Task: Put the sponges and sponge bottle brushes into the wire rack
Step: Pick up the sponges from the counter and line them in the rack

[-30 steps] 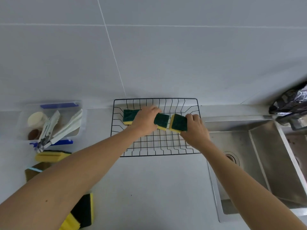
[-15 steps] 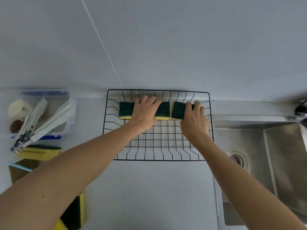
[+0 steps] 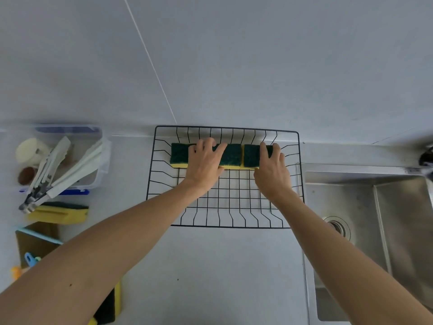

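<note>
A black wire rack point(image 3: 164, 202) stands on the counter against the wall. Along its back edge lies a row of green-topped yellow sponges. My left hand point(image 3: 206, 167) rests on the left sponges point(image 3: 179, 154), fingers on top and thumb at the front edge. The right sponge point(image 3: 251, 156) sits under my right hand point(image 3: 271, 172), which holds it the same way. White sponge bottle brushes point(image 3: 77, 165) lie in a clear container point(image 3: 103, 165) at the left. Another sponge point(image 3: 58, 213) lies in front of it, and one more sponge point(image 3: 109, 306) shows below my left forearm.
A steel sink point(image 3: 365, 207) with a drain point(image 3: 337, 227) lies right of the rack, with a dark tap point(image 3: 427, 158) at the far right edge. A brown board point(image 3: 35, 240) and small coloured items lie at the lower left. Bare counter spreads in front of the rack.
Both hands have pushed the sponges toward the rack's back edge. The right sponge, tilted a second ago, now lies flat beside the left ones.
</note>
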